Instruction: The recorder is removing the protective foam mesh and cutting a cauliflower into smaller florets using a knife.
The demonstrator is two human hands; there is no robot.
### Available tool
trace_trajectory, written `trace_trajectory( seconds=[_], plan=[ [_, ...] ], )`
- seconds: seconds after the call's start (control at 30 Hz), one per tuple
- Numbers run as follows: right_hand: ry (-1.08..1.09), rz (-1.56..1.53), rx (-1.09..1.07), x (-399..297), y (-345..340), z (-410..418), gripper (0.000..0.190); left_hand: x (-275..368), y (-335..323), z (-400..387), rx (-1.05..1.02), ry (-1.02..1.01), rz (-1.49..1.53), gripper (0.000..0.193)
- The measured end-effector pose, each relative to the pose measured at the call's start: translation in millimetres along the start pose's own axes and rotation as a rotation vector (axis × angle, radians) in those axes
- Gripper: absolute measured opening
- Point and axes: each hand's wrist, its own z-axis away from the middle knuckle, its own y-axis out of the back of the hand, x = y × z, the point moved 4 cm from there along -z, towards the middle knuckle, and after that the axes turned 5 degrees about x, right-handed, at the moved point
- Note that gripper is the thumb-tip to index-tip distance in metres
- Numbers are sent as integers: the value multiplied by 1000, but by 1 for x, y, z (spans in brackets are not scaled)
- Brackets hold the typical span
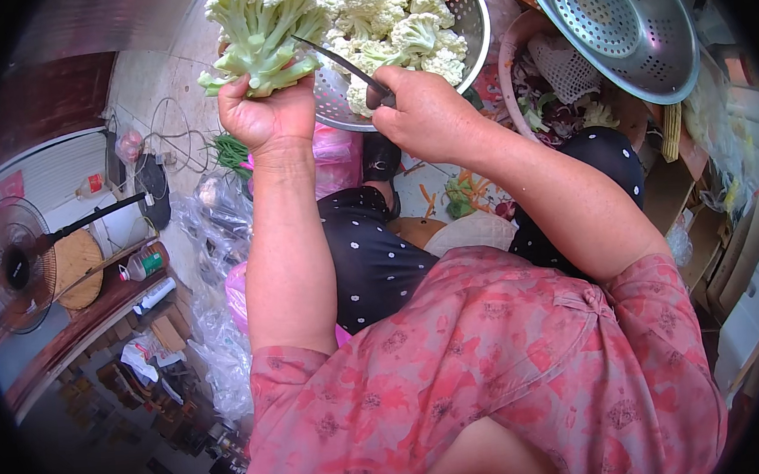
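My left hand [269, 113] holds up a large piece of cauliflower [263, 35] from below, its pale green stems facing me. In my right hand [420, 107] is a knife [346, 63] with a dark, narrow blade. The blade's tip meets the stems on the right side of the cauliflower; whether it has cut in, I cannot tell. Behind and below my hands, a perforated metal colander [480, 42] contains several cut cauliflower florets [416, 36]. My fingers on the far side of the held piece are mostly hidden.
At right, a pink basin [508, 79] with vegetable scraps sits under a tilted metal colander [662, 57]. Carrot peelings [426, 195] lie on the floor between my legs. Plastic bags [222, 377], green stalks [230, 153] and a loose cable [174, 122] are on the left, with a fan [16, 266] farther out.
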Motion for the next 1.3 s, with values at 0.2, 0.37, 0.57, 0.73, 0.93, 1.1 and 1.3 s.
trace_trajectory(
  seconds=[0.2,0.37,0.57,0.73,0.93,1.1,1.3],
  plan=[
    [6,20,16,2,-1,-1,20,-3,-8,3,-94,21,16,64],
    [-49,-78,-52,-8,5,-2,15,-5,-7,6,-129,20,-28,65],
    [-303,-333,-271,-7,5,-1,9,-6,-8,8,-194,-44,-63,63],
    [-428,-323,-332,-10,12,-2,10,-8,-9,9,-222,-170,-218,59],
    [-471,-445,-384,6,5,-9,15,-8,-2,1,-227,-235,-325,56],
    [-452,-387,-355,1,9,-5,18,-5,-5,3,-183,-211,-234,58],
    [-454,-344,-352,8,4,-15,18,-12,-7,8,-197,-226,-327,57]
  ],
)
